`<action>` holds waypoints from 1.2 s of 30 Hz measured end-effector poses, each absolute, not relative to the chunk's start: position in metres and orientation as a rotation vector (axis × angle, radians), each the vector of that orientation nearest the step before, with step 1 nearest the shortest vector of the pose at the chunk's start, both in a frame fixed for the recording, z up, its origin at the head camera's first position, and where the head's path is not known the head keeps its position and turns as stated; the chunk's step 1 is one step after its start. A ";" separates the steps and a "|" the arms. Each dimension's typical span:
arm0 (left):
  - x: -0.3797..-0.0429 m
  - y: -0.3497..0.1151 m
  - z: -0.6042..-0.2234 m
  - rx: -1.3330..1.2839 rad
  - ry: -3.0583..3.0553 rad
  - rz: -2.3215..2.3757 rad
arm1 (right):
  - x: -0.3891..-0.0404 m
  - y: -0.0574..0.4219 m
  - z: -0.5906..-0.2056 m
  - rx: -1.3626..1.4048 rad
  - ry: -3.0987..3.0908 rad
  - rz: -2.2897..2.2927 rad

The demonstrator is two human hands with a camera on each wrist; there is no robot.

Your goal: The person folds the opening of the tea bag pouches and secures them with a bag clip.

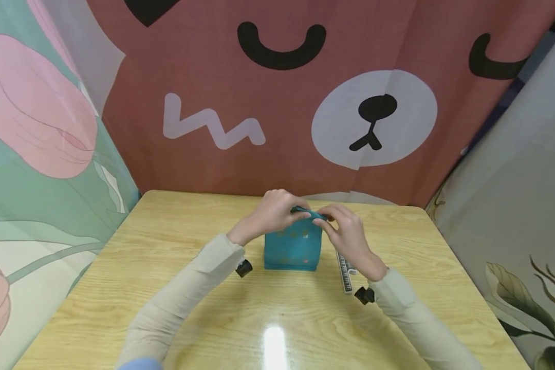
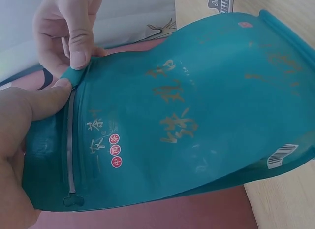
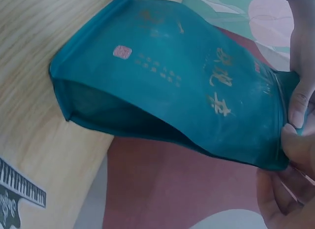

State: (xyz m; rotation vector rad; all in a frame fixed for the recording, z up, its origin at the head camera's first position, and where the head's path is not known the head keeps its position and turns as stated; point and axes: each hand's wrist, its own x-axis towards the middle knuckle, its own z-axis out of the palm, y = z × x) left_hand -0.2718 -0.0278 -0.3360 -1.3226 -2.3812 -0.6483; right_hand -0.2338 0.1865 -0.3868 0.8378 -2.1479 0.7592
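A teal stand-up tea pouch (image 1: 291, 252) with gold lettering stands upright near the far side of the table, its top edge between my two hands. My left hand (image 1: 276, 211) grips the top on the left, thumb on the near face. On the right, my right hand (image 1: 349, 234) pinches the top edge between thumb and fingers. In the left wrist view a pale strip (image 2: 71, 140) runs along the pouch just below its top, and the thumbs sit close together there. The right wrist view shows the pouch's folded side and flat base seam (image 3: 59, 98).
A flat piece with a piano-key print (image 1: 345, 275) lies on the wooden table (image 1: 189, 288), right of the pouch and beneath my right hand. Small black wrist cameras (image 1: 243, 267) hang below both cuffs. Behind the table's far edge hangs a printed bear curtain (image 1: 213, 169).
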 end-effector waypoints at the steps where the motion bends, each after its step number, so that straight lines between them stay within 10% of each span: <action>1: -0.272 -0.028 -0.335 -1.325 -2.386 -0.652 | -0.235 0.186 -0.387 0.833 -2.135 0.772; 36: -0.269 -0.029 -0.333 -1.314 -2.453 -0.691 | -0.244 0.176 -0.392 0.696 -2.064 0.838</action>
